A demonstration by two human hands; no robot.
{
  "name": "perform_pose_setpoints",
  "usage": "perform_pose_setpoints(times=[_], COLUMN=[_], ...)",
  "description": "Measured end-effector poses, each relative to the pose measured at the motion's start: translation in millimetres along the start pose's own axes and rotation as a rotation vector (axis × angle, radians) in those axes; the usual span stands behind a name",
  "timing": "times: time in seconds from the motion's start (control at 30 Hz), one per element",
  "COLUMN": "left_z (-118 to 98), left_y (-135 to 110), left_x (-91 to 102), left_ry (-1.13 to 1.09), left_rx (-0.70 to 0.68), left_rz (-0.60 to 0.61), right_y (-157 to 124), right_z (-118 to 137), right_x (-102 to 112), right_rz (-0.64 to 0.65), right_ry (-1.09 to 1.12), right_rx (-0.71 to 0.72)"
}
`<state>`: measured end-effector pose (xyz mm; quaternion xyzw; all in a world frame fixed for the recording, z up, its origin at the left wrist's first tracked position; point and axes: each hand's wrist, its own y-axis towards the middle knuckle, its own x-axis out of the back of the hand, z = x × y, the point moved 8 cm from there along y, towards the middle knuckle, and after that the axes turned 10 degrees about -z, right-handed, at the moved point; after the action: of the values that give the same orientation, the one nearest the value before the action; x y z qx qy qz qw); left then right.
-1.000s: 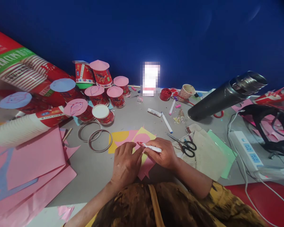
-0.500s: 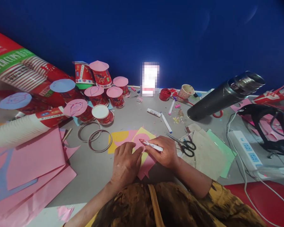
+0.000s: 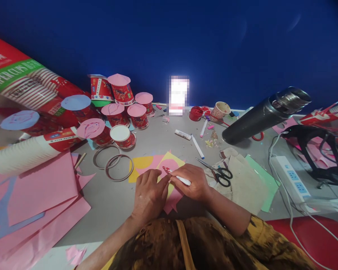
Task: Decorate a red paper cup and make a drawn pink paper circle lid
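My right hand (image 3: 192, 183) grips a white marker (image 3: 178, 176) with a red tip, its tip resting on a pink paper circle (image 3: 169, 164). The circle lies on a yellow sheet (image 3: 173, 159) over pink paper at the table's near middle. My left hand (image 3: 149, 194) presses flat on the paper just left of the marker, fingers together and stretched out. Both hands almost touch.
Black scissors (image 3: 220, 174) lie right of my hands on beige cloth. Two metal rings (image 3: 112, 162) lie to the left. Red paper cups (image 3: 121, 123) with pink lids stand behind. Large pink sheets (image 3: 42, 191) cover the left. A dark flask (image 3: 263, 114), a power strip (image 3: 290, 178) and loose markers (image 3: 197, 146) sit at right.
The marker in my right hand has shifted slightly left and right over the pink circle. My left hand has stayed pressed on the paper.
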<state>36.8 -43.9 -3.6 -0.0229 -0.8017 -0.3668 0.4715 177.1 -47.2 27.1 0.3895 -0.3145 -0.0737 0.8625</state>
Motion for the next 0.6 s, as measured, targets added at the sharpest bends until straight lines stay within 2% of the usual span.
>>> perform_pose_setpoints(times=[0.33, 0.6], left_z=[0.2, -1.2], left_y=[-0.2, 1.1], left_x=[0.7, 1.9], left_ry=[0.014, 0.013], left_rx=[-0.02, -0.018], left_rz=[-0.001, -0.01], right_y=[-1.2, -2.9], right_z=[-0.6, 0.7], right_x=[-1.0, -0.4], right_rz=[0.043, 0.026], right_ry=[-0.03, -0.037], right_rx=[-0.018, 0.016])
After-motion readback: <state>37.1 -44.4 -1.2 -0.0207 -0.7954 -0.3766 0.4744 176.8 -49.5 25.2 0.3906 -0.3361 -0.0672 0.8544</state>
